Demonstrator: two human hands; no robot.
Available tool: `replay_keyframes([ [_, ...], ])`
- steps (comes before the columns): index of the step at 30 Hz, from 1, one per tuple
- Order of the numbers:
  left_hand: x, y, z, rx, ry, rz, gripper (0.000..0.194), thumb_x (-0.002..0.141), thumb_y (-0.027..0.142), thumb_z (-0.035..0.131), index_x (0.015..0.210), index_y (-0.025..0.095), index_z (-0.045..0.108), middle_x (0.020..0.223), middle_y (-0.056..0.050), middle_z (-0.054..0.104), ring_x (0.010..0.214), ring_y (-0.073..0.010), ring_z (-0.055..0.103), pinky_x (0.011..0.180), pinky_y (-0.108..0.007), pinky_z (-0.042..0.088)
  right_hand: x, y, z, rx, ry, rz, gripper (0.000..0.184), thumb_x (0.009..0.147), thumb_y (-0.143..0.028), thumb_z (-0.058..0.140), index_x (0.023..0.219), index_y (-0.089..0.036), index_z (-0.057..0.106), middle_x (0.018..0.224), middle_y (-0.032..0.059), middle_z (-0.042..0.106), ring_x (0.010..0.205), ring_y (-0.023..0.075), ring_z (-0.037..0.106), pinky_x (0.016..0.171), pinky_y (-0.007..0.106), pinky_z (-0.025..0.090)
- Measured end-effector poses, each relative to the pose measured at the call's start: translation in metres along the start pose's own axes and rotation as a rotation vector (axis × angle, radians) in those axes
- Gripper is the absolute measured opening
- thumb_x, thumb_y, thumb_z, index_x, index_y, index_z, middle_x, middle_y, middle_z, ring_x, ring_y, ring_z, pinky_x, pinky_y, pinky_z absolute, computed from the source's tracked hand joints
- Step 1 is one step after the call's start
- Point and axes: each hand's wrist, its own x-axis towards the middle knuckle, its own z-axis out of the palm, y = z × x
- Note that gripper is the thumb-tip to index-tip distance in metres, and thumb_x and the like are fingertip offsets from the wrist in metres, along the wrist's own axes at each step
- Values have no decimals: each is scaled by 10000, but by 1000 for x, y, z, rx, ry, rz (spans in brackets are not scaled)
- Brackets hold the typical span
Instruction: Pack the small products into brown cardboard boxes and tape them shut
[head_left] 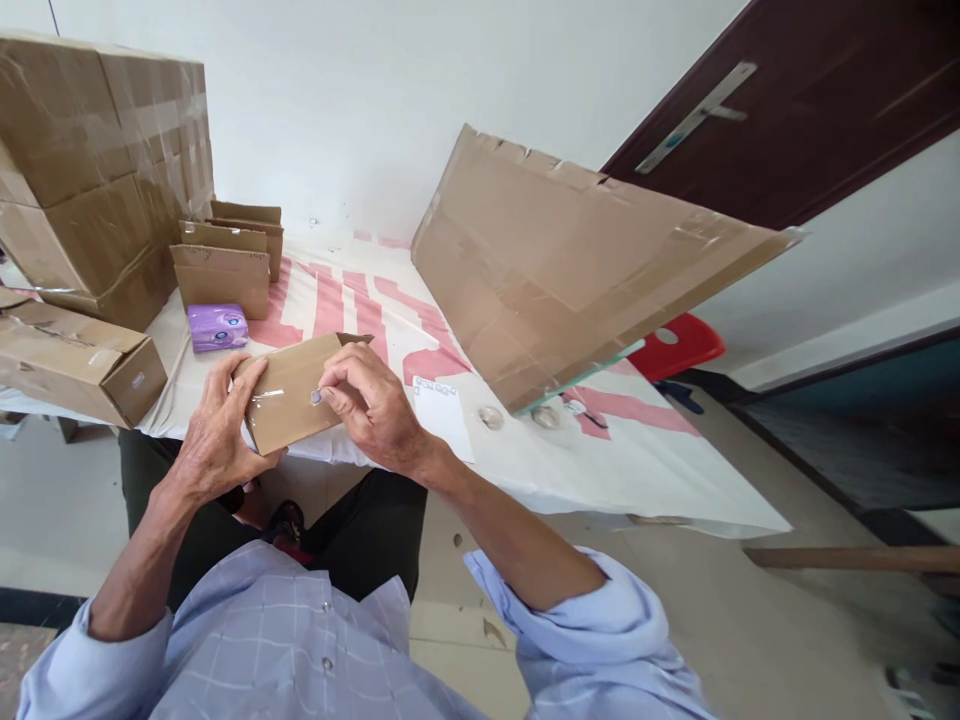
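Left fingers [253,375]: gripping cardboard box [292,385]
Right fingers [348,371]: pinching small sticker [316,397]
Box, left of centre: brown, glossy-streaked
Sticker print: illegible
Box's right side: partly hidden

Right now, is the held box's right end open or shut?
Apparently open: a flap juts from the box beside the right hand, which partly hides that end.

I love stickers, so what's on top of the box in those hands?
The box shows shiny streaks and, at the right hand, a little pale piece. The left hand covers one end; anything under its fingers can't be seen.
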Motion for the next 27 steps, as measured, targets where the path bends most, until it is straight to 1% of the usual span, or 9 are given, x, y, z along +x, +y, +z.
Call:
replay_keyframes([
  [4,1,-3,-3,0,11,5,1032,732,311,849,1641,291,360,1588,-181,439,1491,-412,499,1239,-615,472,-2,2,-17,120,105,100,165,1113,-318,544,973,-251,597,955,36,646,930,207,627,865,396,523],
  [7,1,-5,-8,-5,17,12,1010,748,335,858,1634,279,377,1588,-183,440,1496,-413,495,1246,-612,468,-14,22,-37,136,170,239,238,1111,-428,566,959,-249,609,922,24,642,870,187,629,838,375,540],
  [10,4,-8,-13,23,18,1,997,773,368,870,1637,283,380,1570,-174,460,1471,-412,513,1239,-616,474,-40,57,-67,103,251,395,283,1071,-496,614,943,-244,614,905,13,648,833,175,631,821,354,541],
  [13,7,-10,-16,56,38,-6,957,798,392,859,1630,277,401,1547,-168,481,1446,-404,528,1216,-612,494,-76,98,-97,3,321,556,258,1016,-478,631,926,-237,611,877,5,651,801,171,620,804,336,527],
  [16,10,-11,-14,74,66,18,939,793,422,839,1624,284,427,1523,-167,496,1436,-409,526,1185,-605,513,-112,139,-115,-149,305,752,196,957,-418,583,894,-233,582,877,14,650,813,183,614,815,337,513],
  [18,13,-10,-13,81,75,26,948,780,437,833,1629,311,431,1505,-160,506,1432,-419,524,1170,-609,521,-131,162,-117,-240,236,879,142,921,-362,543,861,-235,558,893,27,654,848,194,616,833,336,499],
  [20,15,-9,-13,87,69,27,965,770,439,830,1639,332,426,1500,-158,508,1428,-433,522,1160,-623,524,-146,181,-113,-281,181,952,92,883,-309,527,830,-236,545,892,39,659,867,202,614,844,336,485],
  [23,18,-7,-13,104,58,37,972,769,446,819,1651,329,426,1504,-170,505,1422,-457,521,1148,-652,522,-159,203,-103,-299,139,1001,55,845,-253,519,797,-236,541,878,51,666,868,209,604,851,339,472],
  [27,22,-5,-12,111,57,46,983,760,470,811,1658,348,430,1516,-162,504,1432,-463,511,1161,-666,508,-163,227,-91,-320,65,1031,61,856,-219,512,820,-234,558,929,61,692,902,215,602,866,338,459],
])
